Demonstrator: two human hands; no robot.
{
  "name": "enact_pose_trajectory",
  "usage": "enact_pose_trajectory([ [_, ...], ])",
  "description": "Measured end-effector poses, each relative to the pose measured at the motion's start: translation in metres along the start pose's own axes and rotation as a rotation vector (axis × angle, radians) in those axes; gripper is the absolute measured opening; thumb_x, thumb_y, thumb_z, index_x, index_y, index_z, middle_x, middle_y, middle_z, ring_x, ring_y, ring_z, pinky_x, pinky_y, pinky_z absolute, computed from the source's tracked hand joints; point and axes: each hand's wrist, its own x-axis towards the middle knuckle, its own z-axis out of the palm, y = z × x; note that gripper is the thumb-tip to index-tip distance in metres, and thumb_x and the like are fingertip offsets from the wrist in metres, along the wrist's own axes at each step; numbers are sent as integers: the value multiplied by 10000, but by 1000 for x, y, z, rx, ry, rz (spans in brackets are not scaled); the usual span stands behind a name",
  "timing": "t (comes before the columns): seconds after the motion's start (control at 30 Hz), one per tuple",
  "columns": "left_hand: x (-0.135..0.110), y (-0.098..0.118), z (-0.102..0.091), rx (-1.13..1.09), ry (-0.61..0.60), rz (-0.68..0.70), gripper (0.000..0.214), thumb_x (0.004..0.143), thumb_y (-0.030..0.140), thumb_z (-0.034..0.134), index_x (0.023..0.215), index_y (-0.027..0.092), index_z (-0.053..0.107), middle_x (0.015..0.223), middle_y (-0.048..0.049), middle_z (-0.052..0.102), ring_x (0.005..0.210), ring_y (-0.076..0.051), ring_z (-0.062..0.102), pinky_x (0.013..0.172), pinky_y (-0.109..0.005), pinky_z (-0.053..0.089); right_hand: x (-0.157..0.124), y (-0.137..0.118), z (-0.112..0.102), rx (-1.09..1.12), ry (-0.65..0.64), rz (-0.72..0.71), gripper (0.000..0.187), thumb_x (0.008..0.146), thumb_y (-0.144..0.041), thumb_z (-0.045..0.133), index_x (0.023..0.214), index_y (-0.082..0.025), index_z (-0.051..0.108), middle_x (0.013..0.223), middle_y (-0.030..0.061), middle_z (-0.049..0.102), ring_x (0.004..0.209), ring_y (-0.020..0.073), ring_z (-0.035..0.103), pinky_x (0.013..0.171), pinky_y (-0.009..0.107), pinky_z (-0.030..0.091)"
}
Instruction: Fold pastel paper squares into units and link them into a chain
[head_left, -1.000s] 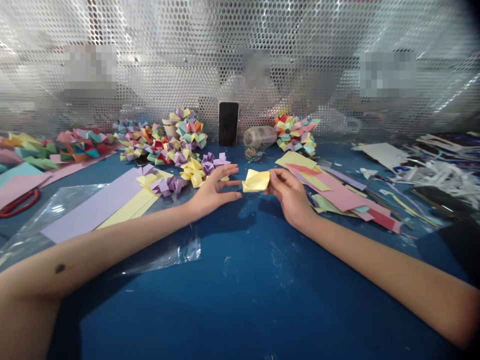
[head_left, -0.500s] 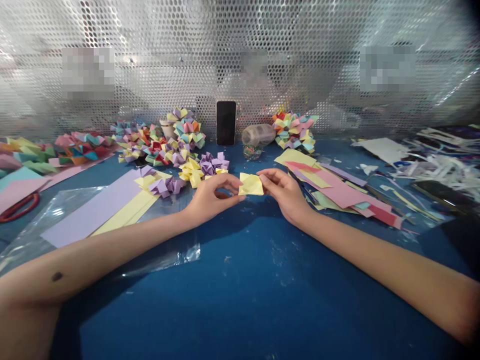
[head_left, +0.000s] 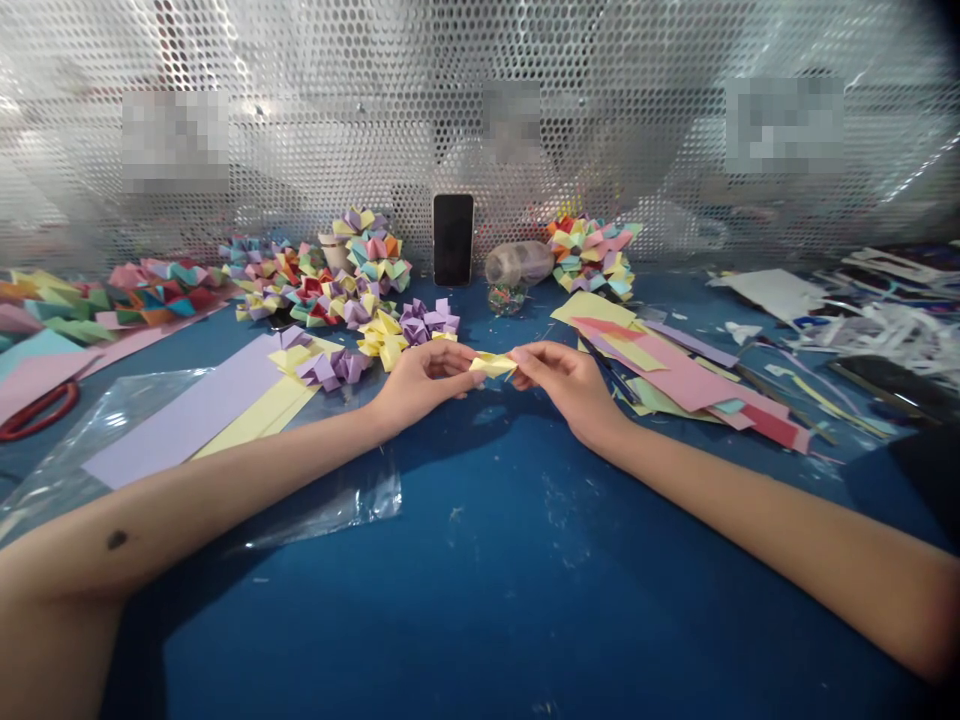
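Observation:
A small piece of yellow paper (head_left: 493, 366), creased and partly folded, is held above the blue table between my two hands. My left hand (head_left: 429, 378) pinches its left end with thumb and fingers. At its right end, my right hand (head_left: 559, 378) grips it between thumb and forefinger. Just behind my left hand lie yellow folded paper pieces (head_left: 382, 340) and purple folded paper pieces (head_left: 429, 322). Further left, more purple folded pieces (head_left: 334, 368) rest beside purple paper strips (head_left: 195, 400) and yellow paper strips (head_left: 259, 415).
A black-screened phone (head_left: 453, 240) stands against the perforated metal panel (head_left: 360, 130). Beside it lie a clear jar (head_left: 517, 263) and a multicoloured paper ball (head_left: 596, 255). Coloured strips (head_left: 690, 375) and white scraps (head_left: 862, 335) are on the right; red-handled scissors (head_left: 37, 412) lie far left.
The yellow paper was showing a flat, squarish face; now it looks narrower, tilted or folded over. Both hands have drawn slightly closer together around it.

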Motion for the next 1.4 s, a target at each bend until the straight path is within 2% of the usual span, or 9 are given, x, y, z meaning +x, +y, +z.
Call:
enact_pose_trajectory([
  [0.07,1,0,0,-42,3,-20,289,665,229,723,902,114,605,779,-39,649,668,-96,616,571,-194,523,-1,-1,0,-1,-12,-9,278,708,-452,687,809,-193,690,707,14,657,632,120,589,635,271,503],
  [0.23,1,-2,-1,-59,-20,38,356,641,182,735,950,111,572,786,-38,635,676,-100,609,594,-205,537,-2,0,0,-5,-2,-24,254,666,-412,730,797,-196,698,743,18,675,658,129,609,649,281,509],
  [0.37,0,-1,-1,-60,13,94,419,646,172,728,1015,144,530,764,-1,572,648,-89,576,554,-199,540,0,1,0,62,62,48,249,695,-434,701,717,-187,683,665,13,650,614,121,601,637,276,511],
  [0.5,-2,2,-3,-104,38,111,343,691,169,678,987,162,505,719,19,520,614,-80,530,511,-192,530,3,1,-1,165,66,131,298,716,-459,671,632,-174,652,632,17,623,597,119,594,630,273,513],
  [0.77,-4,2,-5,-78,-5,155,391,704,146,656,1059,171,493,790,2,531,669,-91,532,542,-196,537,3,0,-2,200,44,144,265,717,-425,680,637,-173,657,623,15,623,593,118,591,621,264,500],
  [0.9,-4,1,-3,1,-25,191,440,711,165,668,1124,155,518,849,-15,545,707,-90,549,607,-203,536,-2,-4,0,63,12,53,218,704,-406,695,755,-194,690,720,23,662,674,145,615,690,308,516],
  [1.07,-2,-3,-3,50,-20,259,314,703,181,692,985,134,563,860,-24,586,800,-101,583,792,-239,514,-9,-6,3,-127,-9,-173,226,739,-351,679,922,-219,697,935,44,641,856,175,625,811,346,520],
  [1.23,-3,-6,-3,159,26,203,304,716,263,695,972,169,560,924,-41,587,826,-122,615,552,-156,476,-11,-5,2,-174,-4,-248,229,760,-332,666,963,-229,690,959,44,611,858,169,625,796,349,549],
  [1.4,-3,-5,-3,238,80,237,267,700,280,710,915,159,609,1016,-64,557,792,-105,617,546,-152,480,-11,-6,2,-196,-15,-283,226,768,-322,662,972,-229,690,953,47,610,871,173,618,795,346,553],
])
